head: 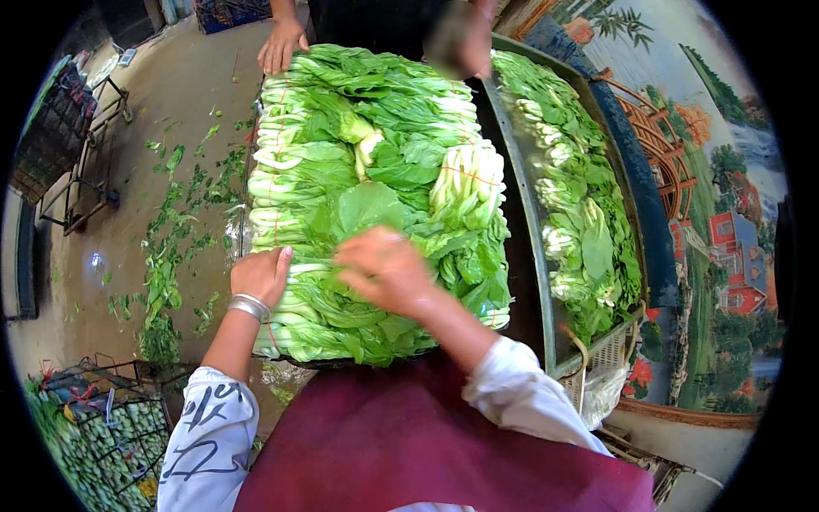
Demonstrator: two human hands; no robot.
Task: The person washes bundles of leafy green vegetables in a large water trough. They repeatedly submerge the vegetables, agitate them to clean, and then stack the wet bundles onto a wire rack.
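Observation:
Before me lies a broad stack of leafy greens with pale stems (pixel 333 160), tied in bunches with thin red bands, stems facing outward. My left hand (pixel 261 276), a silver bangle on its wrist, rests against the stem ends at the stack's left edge. Blurred over the leaves near the middle is my right hand (pixel 386 272); its fingers are bent, and whether it grips a leaf cannot be told. One banded bunch (pixel 468 185) lies on top at the right. Whatever supports the stack is mostly hidden beneath it.
Across the stack a person's hand (pixel 283 46) touches its far left corner. A metal trough (pixel 544 307) of greens stands at the right, beside a painted landscape wall (pixel 716 256). Loose leaves (pixel 163 275) litter the wet floor. Wire crates (pixel 121 422) of vegetables stand at lower left.

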